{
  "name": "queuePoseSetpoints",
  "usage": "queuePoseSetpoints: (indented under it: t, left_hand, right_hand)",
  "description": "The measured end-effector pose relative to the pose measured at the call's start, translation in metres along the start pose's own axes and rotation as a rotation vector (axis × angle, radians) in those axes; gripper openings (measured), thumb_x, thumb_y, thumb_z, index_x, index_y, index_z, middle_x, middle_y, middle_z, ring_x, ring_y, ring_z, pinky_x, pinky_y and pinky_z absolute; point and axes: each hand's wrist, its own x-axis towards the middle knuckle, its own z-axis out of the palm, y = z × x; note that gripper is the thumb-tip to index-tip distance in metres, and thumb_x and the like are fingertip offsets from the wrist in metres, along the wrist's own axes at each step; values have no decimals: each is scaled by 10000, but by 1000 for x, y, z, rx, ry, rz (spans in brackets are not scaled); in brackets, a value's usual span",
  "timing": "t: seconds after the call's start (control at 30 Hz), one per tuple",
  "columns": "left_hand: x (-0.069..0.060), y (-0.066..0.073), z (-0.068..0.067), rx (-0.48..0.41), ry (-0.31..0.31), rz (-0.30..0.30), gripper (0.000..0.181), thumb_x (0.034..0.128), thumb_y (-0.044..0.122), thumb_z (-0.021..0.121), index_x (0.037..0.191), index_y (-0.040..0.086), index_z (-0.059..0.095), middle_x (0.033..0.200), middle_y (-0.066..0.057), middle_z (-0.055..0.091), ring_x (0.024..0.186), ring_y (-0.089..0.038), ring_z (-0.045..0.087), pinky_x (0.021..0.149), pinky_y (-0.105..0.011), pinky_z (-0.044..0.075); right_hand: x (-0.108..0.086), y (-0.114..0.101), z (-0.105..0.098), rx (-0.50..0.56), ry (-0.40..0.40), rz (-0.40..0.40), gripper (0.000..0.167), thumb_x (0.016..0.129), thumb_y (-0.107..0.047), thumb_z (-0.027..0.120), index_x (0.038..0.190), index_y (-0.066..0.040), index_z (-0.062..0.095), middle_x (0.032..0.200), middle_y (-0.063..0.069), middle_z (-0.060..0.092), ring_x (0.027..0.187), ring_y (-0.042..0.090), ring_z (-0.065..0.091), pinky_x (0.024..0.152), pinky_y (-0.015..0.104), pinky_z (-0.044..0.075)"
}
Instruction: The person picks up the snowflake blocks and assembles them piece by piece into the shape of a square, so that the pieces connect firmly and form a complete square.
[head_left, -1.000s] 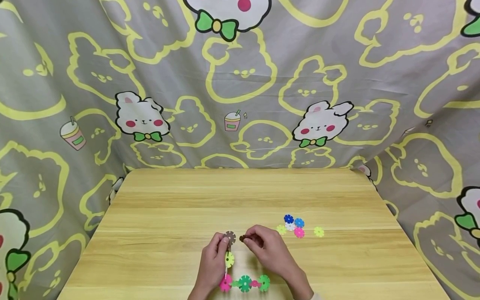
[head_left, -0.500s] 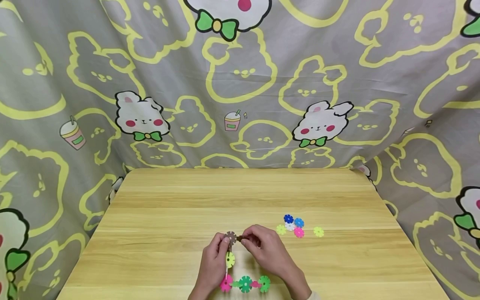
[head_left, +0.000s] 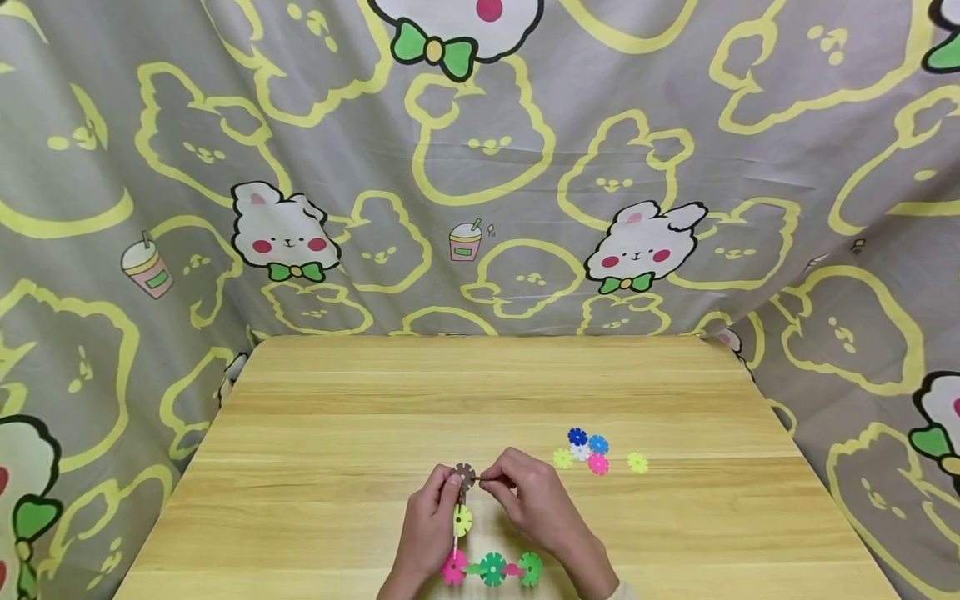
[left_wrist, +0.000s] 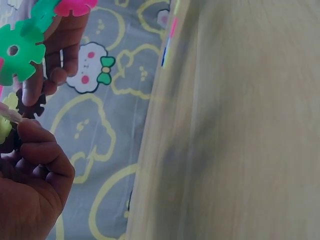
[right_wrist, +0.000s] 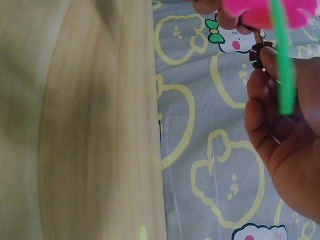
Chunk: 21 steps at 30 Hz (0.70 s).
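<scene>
My left hand [head_left: 430, 527] pinches a grey-brown notched disc [head_left: 465, 476] at the top of an L-shaped chain of plastic snowflake discs. Below it come a yellow disc [head_left: 463, 521], a pink disc [head_left: 453, 568], a dark green disc [head_left: 492, 569] and a light green disc [head_left: 531, 569], joined by smaller-looking edge-on pieces. My right hand [head_left: 542, 507] pinches a brown disc [right_wrist: 257, 56] between thumb and forefinger. Edge-on, this disc meets the right rim of the grey-brown one; how deep it sits in the notch I cannot tell. The light green disc [left_wrist: 19, 52] looms large in the left wrist view.
Loose discs lie on the wooden table [head_left: 337, 433] right of my hands: dark blue [head_left: 577, 437], light blue [head_left: 598, 444], white [head_left: 579, 452], pink [head_left: 597, 463] and two yellow ones, one of them [head_left: 637, 462] apart. A patterned curtain [head_left: 360, 167] hangs behind the table and at its sides.
My right hand has brought its brown disc left, closing the gap to the grey-brown disc, and turned it edge-on. The left hand and chain have shifted slightly right.
</scene>
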Motion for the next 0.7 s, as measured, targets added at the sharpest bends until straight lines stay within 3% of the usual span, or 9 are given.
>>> queuePoseSetpoints:
  t: [0.3,0.53,0.7]
  left_hand:
    - [0,3,2,-15,-12,-56,182,1023,195,471,900,175,604,712,53,536,605,-17,453,573,-181,396]
    - [2,0,0,16,-26,-56,197,1032,225,452,910,174,598,720,45,537,615,-29,463,589,-193,413]
    - [4,-1,-1,26,-42,-49,199,1040,245,433,942,210,604,765,60,564,668,-46,506,649,-205,444]
  right_hand:
    - [-2,4,6,-13,106,-148,121,803,-15,743,835,-118,689,787,-66,634,689,-13,584,638,46,459]
    - [-1,3,9,-17,116,-142,57,846,-70,722,851,-121,696,796,-71,637,694,-10,597,655,47,469]
    - [0,2,8,-24,117,-115,101,828,-55,742,855,-142,698,797,-92,636,687,-31,575,642,44,457]
